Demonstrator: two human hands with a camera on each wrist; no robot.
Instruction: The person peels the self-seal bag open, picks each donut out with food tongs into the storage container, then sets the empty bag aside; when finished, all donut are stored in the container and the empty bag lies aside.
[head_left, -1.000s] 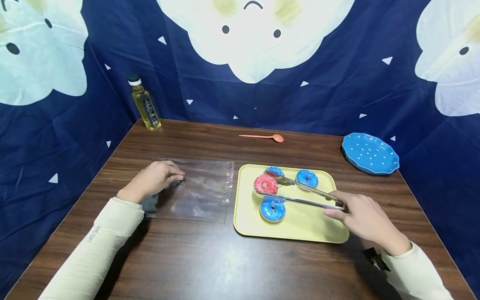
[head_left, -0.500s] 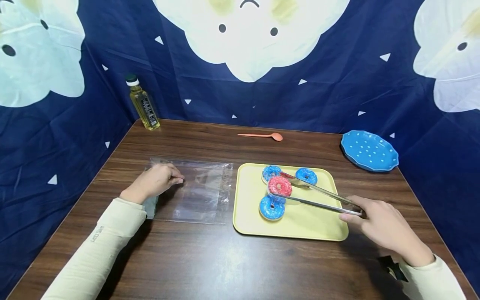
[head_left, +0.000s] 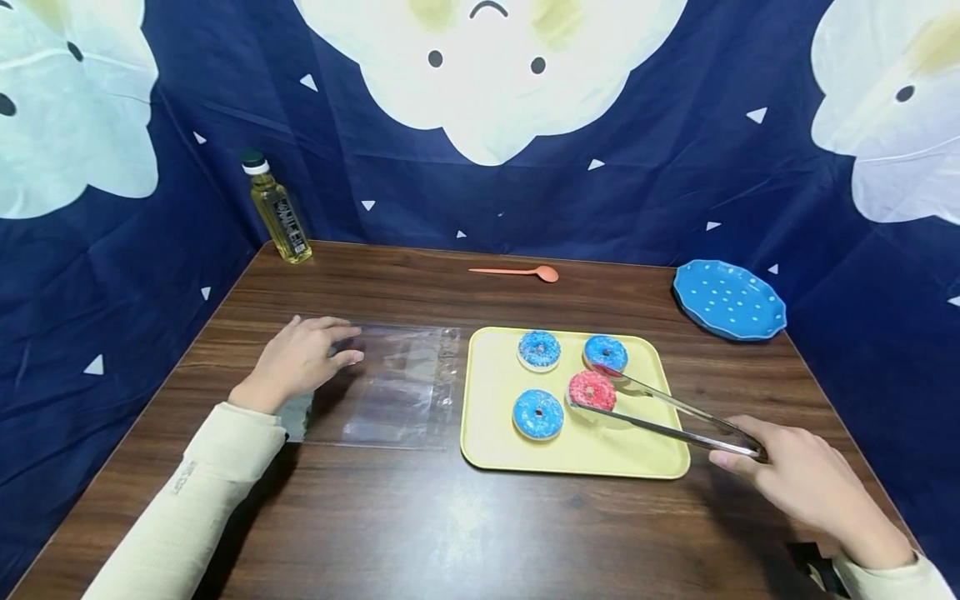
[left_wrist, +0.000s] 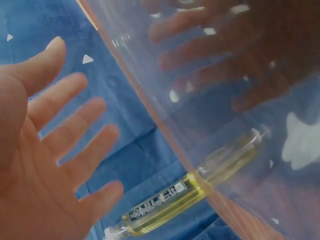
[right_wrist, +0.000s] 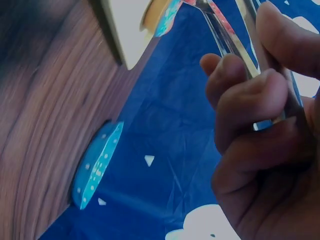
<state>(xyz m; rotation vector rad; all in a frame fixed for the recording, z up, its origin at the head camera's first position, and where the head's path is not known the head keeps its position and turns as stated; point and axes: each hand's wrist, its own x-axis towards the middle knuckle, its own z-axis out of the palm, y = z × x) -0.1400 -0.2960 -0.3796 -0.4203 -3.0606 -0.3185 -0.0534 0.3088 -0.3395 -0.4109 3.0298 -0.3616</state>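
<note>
My right hand grips metal tongs, whose tips sit on either side of a pink donut over the yellow tray. Whether this donut touches the tray, I cannot tell. Around it on the tray lie a back left blue donut, a back right blue donut and a front left blue donut. To the left, my left hand is over a clear plastic bag, its fingers spread and holding nothing. In the left wrist view the palm and loose fingers show plainly.
An oil bottle stands at the table's back left corner. Along the back edge lies an orange spoon. A blue dotted plate is at the back right. Dark blue cloth hangs behind the table.
The tongs and my right hand have moved right and nearer, bringing the pink donut from the tray's left part towards its middle. My left hand's fingers have loosened and spread.
</note>
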